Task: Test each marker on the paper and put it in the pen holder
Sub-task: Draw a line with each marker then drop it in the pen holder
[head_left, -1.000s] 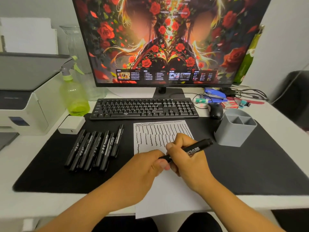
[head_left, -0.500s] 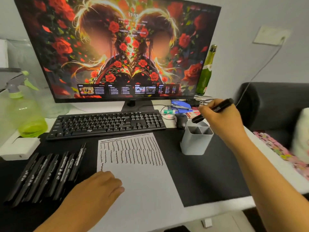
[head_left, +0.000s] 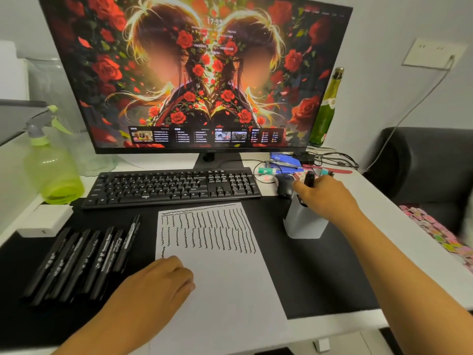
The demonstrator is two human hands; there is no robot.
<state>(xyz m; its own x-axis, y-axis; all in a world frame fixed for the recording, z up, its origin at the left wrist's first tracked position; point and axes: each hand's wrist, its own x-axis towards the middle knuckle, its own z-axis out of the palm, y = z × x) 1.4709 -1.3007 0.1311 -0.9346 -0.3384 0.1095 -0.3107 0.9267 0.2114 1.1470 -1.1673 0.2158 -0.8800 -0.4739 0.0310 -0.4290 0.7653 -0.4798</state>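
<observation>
A white sheet of paper (head_left: 225, 275) lies on the black desk mat, its upper half covered with wavy black test lines. Several black markers (head_left: 84, 260) lie side by side to its left. The grey pen holder (head_left: 303, 224) stands right of the paper. My right hand (head_left: 325, 198) is over the holder's top, gripping a black marker (head_left: 309, 178) that points upright into it; the lower end is hidden. My left hand (head_left: 153, 285) rests flat on the paper's left edge, holding nothing.
A black keyboard (head_left: 174, 187) and a monitor (head_left: 199, 73) stand behind the paper. A mouse (head_left: 284, 185) sits just left of the holder. A green spray bottle (head_left: 51, 170) is at far left, a green glass bottle (head_left: 325, 108) and cables at the back right.
My right hand carried the marker from the paper to the pen holder and turned it upright over the opening. My left hand let go of the marker and settled on the paper.
</observation>
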